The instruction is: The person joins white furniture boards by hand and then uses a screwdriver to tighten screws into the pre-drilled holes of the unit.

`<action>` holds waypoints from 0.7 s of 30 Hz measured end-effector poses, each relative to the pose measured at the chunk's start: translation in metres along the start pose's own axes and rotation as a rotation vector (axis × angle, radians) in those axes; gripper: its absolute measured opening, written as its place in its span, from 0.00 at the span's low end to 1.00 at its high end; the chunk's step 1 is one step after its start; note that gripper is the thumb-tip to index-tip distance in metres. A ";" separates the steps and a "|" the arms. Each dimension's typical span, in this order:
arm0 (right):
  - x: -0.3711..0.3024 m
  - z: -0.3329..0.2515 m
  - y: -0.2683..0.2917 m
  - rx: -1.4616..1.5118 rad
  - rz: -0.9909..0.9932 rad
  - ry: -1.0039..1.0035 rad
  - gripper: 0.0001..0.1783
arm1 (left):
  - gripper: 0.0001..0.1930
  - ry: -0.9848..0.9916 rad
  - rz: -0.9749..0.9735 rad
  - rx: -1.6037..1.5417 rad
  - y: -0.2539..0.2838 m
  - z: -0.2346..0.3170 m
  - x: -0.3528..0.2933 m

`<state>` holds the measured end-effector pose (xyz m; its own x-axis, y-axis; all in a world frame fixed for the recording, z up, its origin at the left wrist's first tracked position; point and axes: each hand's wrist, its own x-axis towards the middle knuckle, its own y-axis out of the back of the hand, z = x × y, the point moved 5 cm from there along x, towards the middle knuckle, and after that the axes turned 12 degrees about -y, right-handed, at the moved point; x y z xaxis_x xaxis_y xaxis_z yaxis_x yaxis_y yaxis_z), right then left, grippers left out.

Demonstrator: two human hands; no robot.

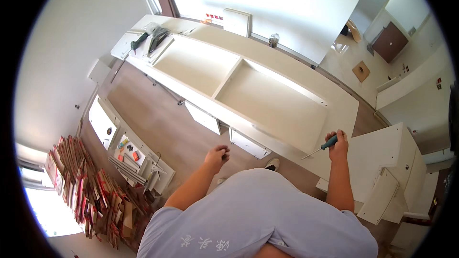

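Note:
In my right hand [340, 147] is a screwdriver [329, 143] with a dark green handle. Its thin metal shaft points left and down over the near right corner of a white cabinet frame [231, 79], which lies flat with two shallow compartments. The tip shows above a white panel surface; whether it touches cannot be told. My left hand [217, 156] is closed in front of my body, apart from the frame. Something small and dark shows at its fingers, too small to name.
Flattened cardboard [95, 191] is stacked at lower left, beside a low white panel [165, 174] with small parts and strips. A green power drill [139, 41] lies at the frame's far left end. White cabinet pieces [377, 155] stand right; a large mirror [267, 5] is beyond.

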<state>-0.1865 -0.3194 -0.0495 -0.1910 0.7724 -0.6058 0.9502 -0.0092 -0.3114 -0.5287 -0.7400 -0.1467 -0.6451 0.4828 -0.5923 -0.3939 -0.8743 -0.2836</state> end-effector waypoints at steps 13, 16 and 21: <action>-0.160 0.229 -0.235 -0.231 -0.643 -0.205 0.08 | 0.08 -0.021 0.054 -0.265 0.246 -0.015 -0.147; -0.187 0.230 -0.288 -0.255 -0.692 -0.174 0.09 | 0.07 -0.090 0.120 -0.282 0.261 -0.003 -0.158; -0.204 0.253 -0.329 -0.382 -0.734 -0.215 0.07 | 0.12 -0.150 0.250 -0.228 0.279 -0.023 -0.166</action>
<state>-0.5226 -0.6347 -0.0083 -0.7962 0.3613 -0.4853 0.5781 0.6908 -0.4342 -0.5161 -1.0651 -0.1451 -0.7983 0.2405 -0.5522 -0.0671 -0.9467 -0.3152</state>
